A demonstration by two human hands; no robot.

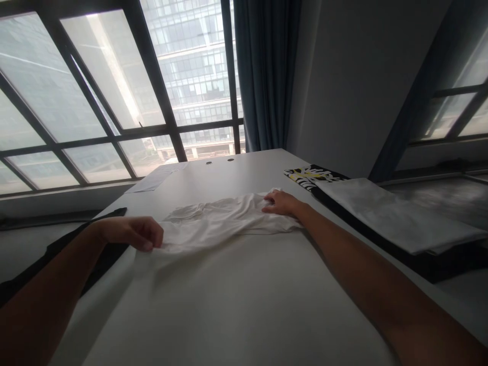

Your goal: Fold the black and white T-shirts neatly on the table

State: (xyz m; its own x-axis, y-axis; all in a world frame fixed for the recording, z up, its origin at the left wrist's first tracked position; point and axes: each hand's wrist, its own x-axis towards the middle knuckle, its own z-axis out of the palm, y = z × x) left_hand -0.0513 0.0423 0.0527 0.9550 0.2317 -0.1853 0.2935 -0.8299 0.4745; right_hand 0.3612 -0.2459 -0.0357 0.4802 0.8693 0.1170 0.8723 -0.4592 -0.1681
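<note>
A crumpled white garment (224, 219) lies across the middle of a white table (236, 305). My left hand (131, 232) is closed in a pinch on the garment's left end, lifting it slightly off the table. At the garment's right end my right hand (281, 203) grips the cloth with curled fingers. Both forearms reach in from the bottom corners of the view.
Folded grey and dark cloth (396, 216) is stacked at the right, with a black, white and yellow patterned piece (310, 176) behind it. A dark cloth (95, 254) hangs off the table's left edge. A paper sheet (158, 178) lies at the far left by large windows.
</note>
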